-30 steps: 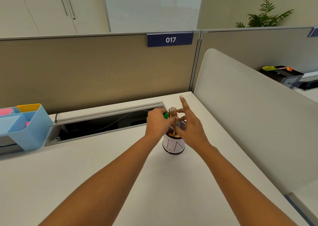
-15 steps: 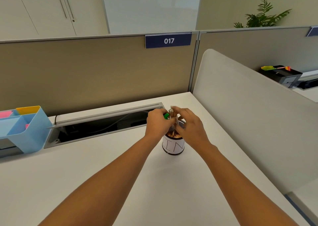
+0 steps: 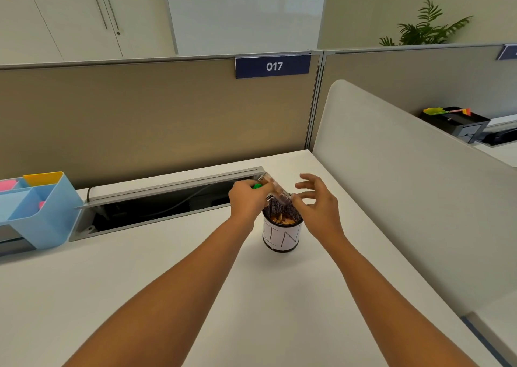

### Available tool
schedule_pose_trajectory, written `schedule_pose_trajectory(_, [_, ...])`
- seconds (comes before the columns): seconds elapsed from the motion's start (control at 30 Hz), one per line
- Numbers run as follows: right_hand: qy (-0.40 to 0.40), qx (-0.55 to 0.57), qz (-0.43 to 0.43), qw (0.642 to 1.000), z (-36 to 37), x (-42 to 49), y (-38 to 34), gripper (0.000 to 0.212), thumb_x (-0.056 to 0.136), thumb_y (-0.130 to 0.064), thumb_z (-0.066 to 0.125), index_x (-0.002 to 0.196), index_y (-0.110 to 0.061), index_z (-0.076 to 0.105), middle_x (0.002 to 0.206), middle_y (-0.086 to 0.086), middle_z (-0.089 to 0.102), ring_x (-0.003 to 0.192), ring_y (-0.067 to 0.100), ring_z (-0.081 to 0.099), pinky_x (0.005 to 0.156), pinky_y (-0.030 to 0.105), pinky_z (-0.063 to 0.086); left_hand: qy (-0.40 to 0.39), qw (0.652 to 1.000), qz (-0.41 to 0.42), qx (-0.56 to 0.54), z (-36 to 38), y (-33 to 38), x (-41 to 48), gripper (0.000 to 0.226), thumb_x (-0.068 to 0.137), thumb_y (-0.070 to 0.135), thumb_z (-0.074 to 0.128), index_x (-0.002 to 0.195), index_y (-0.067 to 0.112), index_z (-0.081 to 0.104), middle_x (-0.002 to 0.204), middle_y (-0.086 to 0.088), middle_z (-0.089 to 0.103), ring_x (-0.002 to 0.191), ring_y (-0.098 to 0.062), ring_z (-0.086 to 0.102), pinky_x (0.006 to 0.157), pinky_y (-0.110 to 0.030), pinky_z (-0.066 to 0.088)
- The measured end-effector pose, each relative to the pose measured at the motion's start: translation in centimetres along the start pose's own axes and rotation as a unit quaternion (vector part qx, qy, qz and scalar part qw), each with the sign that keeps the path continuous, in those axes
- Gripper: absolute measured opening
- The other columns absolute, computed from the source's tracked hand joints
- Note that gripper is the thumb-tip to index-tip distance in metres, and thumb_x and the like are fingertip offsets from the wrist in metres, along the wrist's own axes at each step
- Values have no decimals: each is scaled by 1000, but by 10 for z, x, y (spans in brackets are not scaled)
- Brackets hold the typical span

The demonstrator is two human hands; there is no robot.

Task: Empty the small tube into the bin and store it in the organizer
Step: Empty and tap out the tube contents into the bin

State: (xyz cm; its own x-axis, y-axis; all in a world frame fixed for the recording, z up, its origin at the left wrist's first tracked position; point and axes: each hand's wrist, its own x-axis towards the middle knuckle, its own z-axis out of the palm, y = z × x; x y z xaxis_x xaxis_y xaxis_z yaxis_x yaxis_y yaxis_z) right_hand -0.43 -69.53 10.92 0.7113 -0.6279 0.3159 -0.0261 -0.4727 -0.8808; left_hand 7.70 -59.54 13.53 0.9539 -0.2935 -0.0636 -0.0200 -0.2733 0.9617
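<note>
A small clear tube (image 3: 275,189) with brownish bits inside and a green part at its upper end is tilted, its open end down over the bin. My left hand (image 3: 247,200) grips its upper end. The bin (image 3: 282,236) is a black mesh cup with a white paper label, standing mid-desk, with brown shavings inside. My right hand (image 3: 316,204) hovers just right of the tube's lower end, fingers spread, holding nothing. The light blue organizer (image 3: 42,213), with pink and yellow items in it, stands at the desk's far left.
An open cable tray (image 3: 156,204) with a raised grey lid runs along the back of the white desk. A beige partition stands behind it and a grey curved divider (image 3: 405,193) walls off the right side.
The tube has tipped from upright to tilted with its open end down over the bin. My right hand has let go of it and opened beside it.
</note>
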Motion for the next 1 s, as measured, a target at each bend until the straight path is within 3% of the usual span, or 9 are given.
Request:
schedule_pose_trajectory(0.1, [17, 3, 25, 1000, -3, -1, 5, 25, 83, -3, 55, 107, -10, 60, 104, 9, 67, 83, 15, 59, 69, 14, 50, -3, 995, -75, -62, -2, -1, 3, 30, 79, 20, 67, 100, -2, 65, 78, -9, 58, 54, -9, 50, 50, -18, 42])
schedule_pose_trajectory(0.23, [-31, 48, 54, 997, -1, 3, 4, 23, 81, -10, 65, 104, -8, 65, 97, 10, 68, 82, 15, 63, 68, 15, 53, -25, 989, -103, -100, -1, -1, 4, 22, 80, 22, 67, 87, 2, 65, 65, -4, 54, 54, -10, 49, 52, -19, 43])
schedule_pose_trajectory(0.37, [-60, 131, 105, 984, 3, 8, 5, 26, 80, -16, 67, 105, -9, 67, 98, 11, 71, 75, 5, 68, 67, 15, 57, -48, 984, -113, -130, -1, -1, 3, 16, 81, 23, 66, 74, 8, 61, 67, -4, 55, 55, -11, 50, 55, -21, 46])
schedule_pose_trajectory(0.63, [-82, 195, 166, 963, 7, 11, 1, 27, 81, -8, 64, 108, -5, 65, 99, 11, 68, 76, 10, 68, 64, 14, 57, -83, 978, -110, -158, 0, 1, 0, 16, 81, 21, 65, 70, 11, 60, 67, -3, 55, 55, -11, 50, 56, -20, 45])
schedule_pose_trajectory(0.83, [-58, 194, 178, 963, 9, 13, 2, 25, 78, -10, 68, 102, -4, 67, 82, 5, 70, 62, 4, 70, 62, 14, 57, -82, 982, -88, -146, 2, -2, -1, 17, 81, 23, 66, 70, 11, 60, 67, -3, 55, 56, -11, 51, 57, -20, 45])
schedule_pose_trajectory(1.0, [-69, 179, 171, 966, 10, 10, 1, 25, 80, -9, 66, 105, -5, 66, 91, 11, 69, 63, 3, 68, 62, 12, 56, -65, 982, -91, -154, 4, -6, -1, 17, 80, 23, 66, 68, 13, 60, 68, -3, 56, 56, -11, 51, 57, -20, 46])
